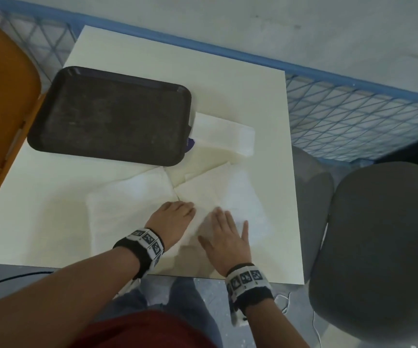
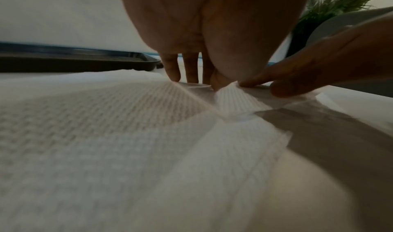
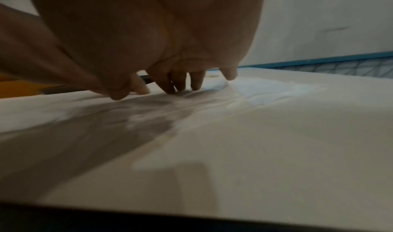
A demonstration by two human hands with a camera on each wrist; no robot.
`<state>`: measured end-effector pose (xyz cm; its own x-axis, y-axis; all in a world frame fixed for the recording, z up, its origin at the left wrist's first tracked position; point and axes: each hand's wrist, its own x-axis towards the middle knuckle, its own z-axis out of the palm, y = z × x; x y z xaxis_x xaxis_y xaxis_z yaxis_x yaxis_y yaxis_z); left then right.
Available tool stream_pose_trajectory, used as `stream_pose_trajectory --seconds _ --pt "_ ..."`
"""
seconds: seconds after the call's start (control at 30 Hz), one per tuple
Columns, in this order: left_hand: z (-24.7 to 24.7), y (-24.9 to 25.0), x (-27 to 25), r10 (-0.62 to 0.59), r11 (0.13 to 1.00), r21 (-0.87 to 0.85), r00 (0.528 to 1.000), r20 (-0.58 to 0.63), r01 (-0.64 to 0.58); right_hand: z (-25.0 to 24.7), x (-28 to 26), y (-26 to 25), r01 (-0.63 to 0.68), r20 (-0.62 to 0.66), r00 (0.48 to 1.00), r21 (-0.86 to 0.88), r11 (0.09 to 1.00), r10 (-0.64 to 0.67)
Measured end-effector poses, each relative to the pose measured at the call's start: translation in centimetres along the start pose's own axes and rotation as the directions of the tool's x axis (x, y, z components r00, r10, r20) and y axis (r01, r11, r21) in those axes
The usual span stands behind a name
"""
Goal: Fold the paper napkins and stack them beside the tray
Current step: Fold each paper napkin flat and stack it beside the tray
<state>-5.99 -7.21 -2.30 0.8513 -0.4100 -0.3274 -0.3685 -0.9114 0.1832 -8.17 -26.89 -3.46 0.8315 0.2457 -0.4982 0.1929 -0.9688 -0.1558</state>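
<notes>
Two unfolded white paper napkins lie side by side on the cream table (image 1: 228,79), the left napkin (image 1: 125,207) and the right napkin (image 1: 230,192). My left hand (image 1: 175,214) sits where they meet; in the left wrist view its thumb and fingers (image 2: 214,82) pinch a raised napkin corner (image 2: 231,99). My right hand (image 1: 225,234) lies flat with straight fingers (image 3: 180,84) pressing on the right napkin. A folded napkin (image 1: 224,134) lies against the right side of the dark tray (image 1: 107,114).
An orange chair (image 1: 2,96) stands at the table's left and a grey chair (image 1: 379,247) at its right. A blue mesh fence (image 1: 353,116) runs behind. A small purple object (image 1: 190,144) peeks out at the tray's right corner. A green plant (image 2: 340,3) stands behind.
</notes>
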Motion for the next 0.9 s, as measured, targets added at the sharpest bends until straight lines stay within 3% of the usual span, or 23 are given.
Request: stream_pose_trajectory --seconds 0.1,0.17,0.3,0.4,0.5,0.57,0.67,0.77,0.83,0.9 --pt "-0.1 -0.1 0.8 0.002 1.000 -0.008 1.000 -0.012 -0.002 -0.5 -0.4 3.5 -0.186 0.003 0.982 0.075 0.980 0.186" --pt "-0.4 -0.4 1.3 0.017 0.997 -0.075 0.998 -0.064 -0.022 -1.1 -0.7 4.7 -0.203 0.008 0.979 0.092 0.975 0.203" --pt "-1.4 -0.8 2.0 0.058 0.989 -0.117 0.975 -0.215 -0.085 -2.7 -0.4 4.5 -0.080 -0.128 0.985 0.246 0.966 0.115" --pt "-3.7 -0.6 2.2 0.008 0.929 -0.354 0.965 -0.262 -0.104 -4.2 0.6 3.2 0.113 -0.270 0.963 0.390 0.914 -0.004" --pt "-5.4 -0.9 2.9 -0.185 0.775 -0.631 0.946 -0.265 -0.025 -6.6 2.1 2.8 0.146 -0.243 0.970 0.495 0.857 -0.024" --pt "-5.6 -1.2 4.0 -0.299 0.716 -0.697 0.922 -0.244 0.047 -8.7 3.3 3.9 0.109 -0.225 0.974 0.551 0.828 0.022" --pt "-5.2 -1.1 6.9 -0.445 0.694 -0.679 0.884 -0.144 0.239 -12.1 5.6 6.6 0.063 -0.207 0.975 0.615 0.786 0.084" --pt "-4.2 -0.5 9.7 -0.521 0.646 -0.645 0.853 0.018 0.408 -15.7 8.5 8.7 0.093 -0.238 0.970 0.566 0.819 0.054" --pt "-3.8 -0.1 10.9 -0.532 0.698 -0.527 0.844 0.070 0.484 -18.1 10.8 9.4 0.118 -0.242 0.970 0.538 0.835 0.019" --pt "-3.6 0.1 11.5 -0.551 0.741 -0.433 0.833 0.043 0.513 -20.3 13.3 9.8 0.132 -0.224 0.975 0.526 0.840 -0.013"
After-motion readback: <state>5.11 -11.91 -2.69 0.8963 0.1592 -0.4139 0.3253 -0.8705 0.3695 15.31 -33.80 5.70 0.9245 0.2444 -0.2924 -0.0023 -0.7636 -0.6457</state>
